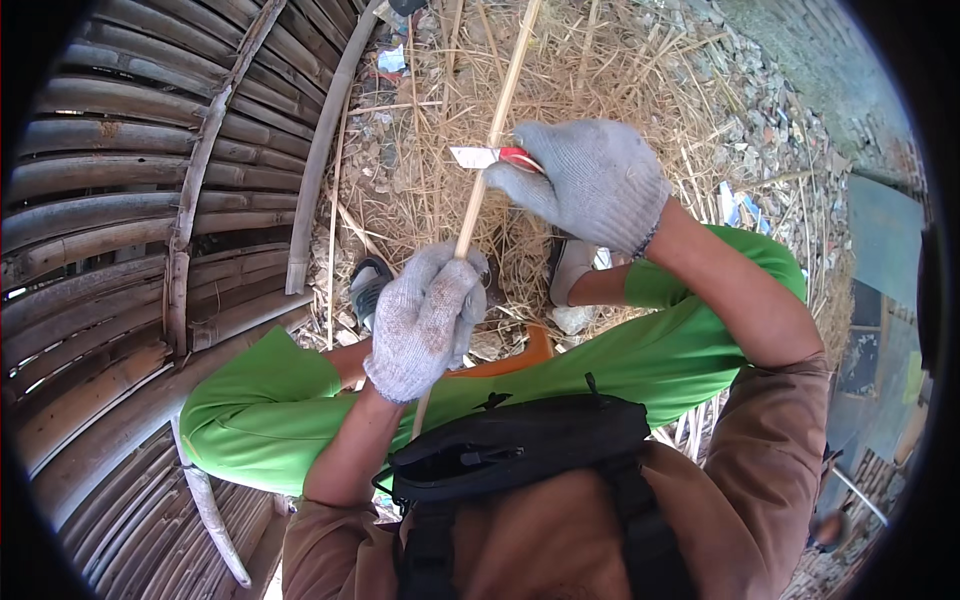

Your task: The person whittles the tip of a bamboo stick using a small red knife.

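Note:
My left hand point(425, 315), in a pale knitted work glove, is closed round a long thin bamboo strip point(508, 95). The strip runs from near my lap up past the top edge of the head view. In my gloved right hand point(590, 180) is a utility knife point(515, 157) with a red handle. Its broad blade point(474, 157) lies across the strip, a little above my left hand. Whether the edge bites into the strip cannot be made out. My right fingers hide most of the handle.
A slatted bamboo wall point(120, 165) stands close on the left. Dry shavings and straw point(590, 70) litter the ground ahead, with gravel and scraps to the right. My feet are below my hands, beside an orange object point(530, 350). A black bag point(520, 440) hangs at my waist.

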Demonstrator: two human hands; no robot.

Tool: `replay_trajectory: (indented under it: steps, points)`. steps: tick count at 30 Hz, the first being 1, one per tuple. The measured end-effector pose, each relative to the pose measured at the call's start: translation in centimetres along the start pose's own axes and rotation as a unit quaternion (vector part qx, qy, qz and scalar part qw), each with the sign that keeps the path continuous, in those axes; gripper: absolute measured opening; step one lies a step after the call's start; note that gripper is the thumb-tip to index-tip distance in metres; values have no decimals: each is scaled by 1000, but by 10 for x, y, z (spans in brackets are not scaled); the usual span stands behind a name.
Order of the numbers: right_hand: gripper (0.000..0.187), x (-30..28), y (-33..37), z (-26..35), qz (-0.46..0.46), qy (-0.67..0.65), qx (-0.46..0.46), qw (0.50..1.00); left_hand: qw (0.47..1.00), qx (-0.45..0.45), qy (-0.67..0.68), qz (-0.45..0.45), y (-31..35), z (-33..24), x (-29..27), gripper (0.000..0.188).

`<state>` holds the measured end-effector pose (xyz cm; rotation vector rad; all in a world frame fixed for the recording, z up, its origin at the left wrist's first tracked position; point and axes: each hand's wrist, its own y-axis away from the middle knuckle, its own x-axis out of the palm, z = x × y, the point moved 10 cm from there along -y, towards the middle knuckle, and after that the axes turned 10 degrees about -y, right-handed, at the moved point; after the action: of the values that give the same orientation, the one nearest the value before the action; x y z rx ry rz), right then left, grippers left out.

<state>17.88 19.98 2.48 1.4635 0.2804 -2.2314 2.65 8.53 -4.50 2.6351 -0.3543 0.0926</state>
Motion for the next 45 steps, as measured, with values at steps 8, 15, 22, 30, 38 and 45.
replay_trajectory:
  steps: [8, 15, 22, 30, 38, 45]
  points:
    - [52, 12, 20, 15, 17, -37, -41, 998, 995, 22, -83, -55, 2, -5, -3, 25]
    - [54, 6, 16, 8, 3, -14, -32, 999, 999, -9, 33, -5, 0, -2, 0, 24]
    - [58, -39, -9, -33, -34, 52, 44, 997, 1000, 5, -5, 16, 6, -5, 4, 26]
    - [76, -105, -28, -106, -173, 64, 76, 980, 999, 9, -45, 8, 16, -7, 12, 23]
    - [80, -49, -4, -79, -80, -308, 123, 940, 882, 213, 352, 229, 41, -112, -17, 26]
    - [73, -30, 2, -56, -34, -389, 184, 902, 889, 156, 307, 303, 122, -202, 7, 19]
